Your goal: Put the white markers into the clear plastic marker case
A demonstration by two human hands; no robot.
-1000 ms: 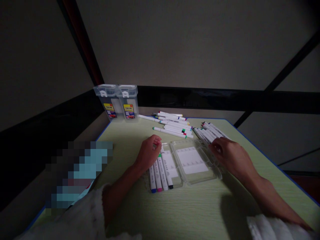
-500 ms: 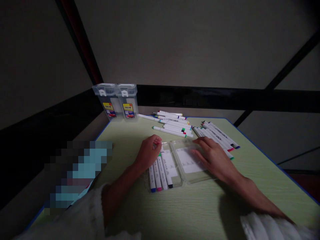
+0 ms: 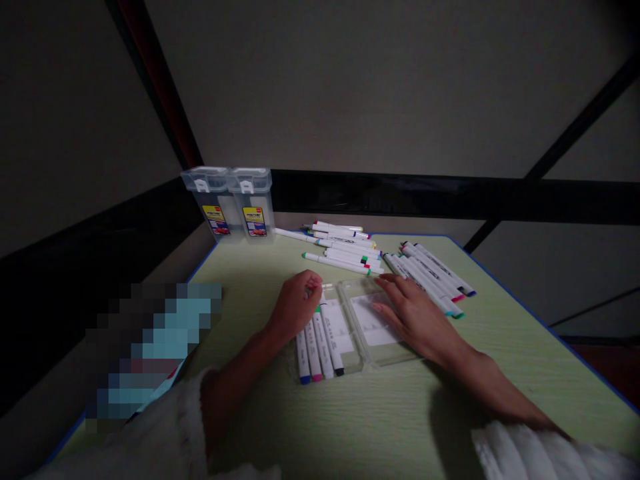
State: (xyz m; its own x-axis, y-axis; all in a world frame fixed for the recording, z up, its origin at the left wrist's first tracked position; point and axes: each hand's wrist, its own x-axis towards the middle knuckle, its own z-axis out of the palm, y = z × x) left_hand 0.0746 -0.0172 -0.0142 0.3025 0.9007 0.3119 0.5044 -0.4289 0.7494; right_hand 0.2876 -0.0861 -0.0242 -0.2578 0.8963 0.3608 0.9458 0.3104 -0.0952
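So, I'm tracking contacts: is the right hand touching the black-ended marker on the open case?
Apart: the head view shows the case hinge between the right hand and that marker.

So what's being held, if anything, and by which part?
The right grip holds nothing; the left grip is at the far ends of four markers, hold unclear.

Table was pale green, wood-grained, edged blue. Near markers showed white barrels, ends blue, pink, white, black. Right-side markers, also white, had navy, red, teal and green ends. Labels were yellow above, blue and red below.
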